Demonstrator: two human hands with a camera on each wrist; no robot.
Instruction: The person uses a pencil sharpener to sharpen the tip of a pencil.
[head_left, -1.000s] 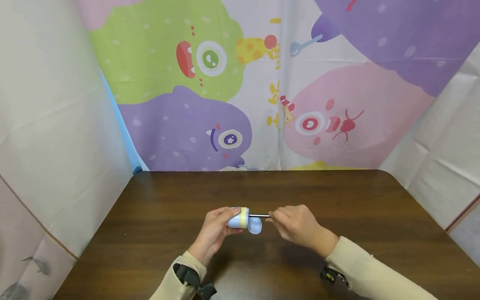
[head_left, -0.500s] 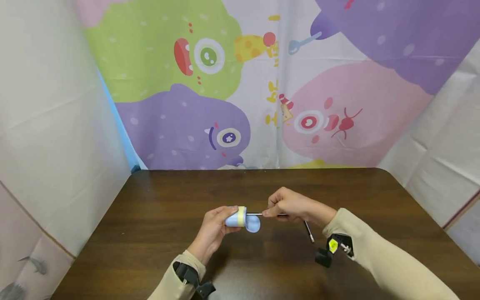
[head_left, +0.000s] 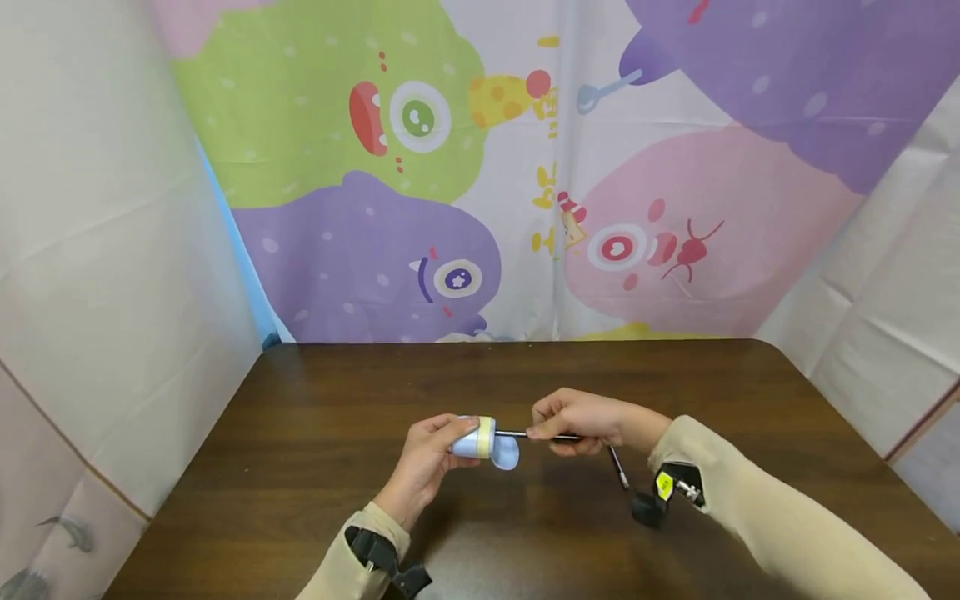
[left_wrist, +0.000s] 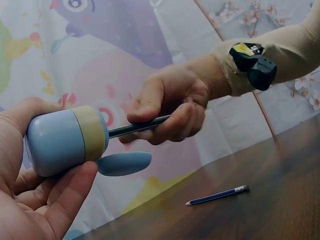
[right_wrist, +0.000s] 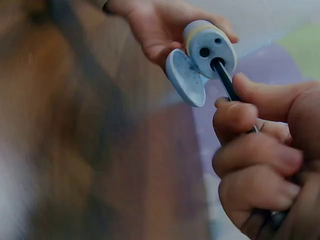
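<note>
head view: left hand, fingers wrapped round blue pencil sharpener, above counter, lid hanging open. right hand, fingers pinching dark pencil, its end in one sharpener hole. second pencil on counter, nearer right edge than left.

One pencil sticks into the sharpener from the right. A second pencil lies on the desk, farther right. A cloth hangs behind.
</note>
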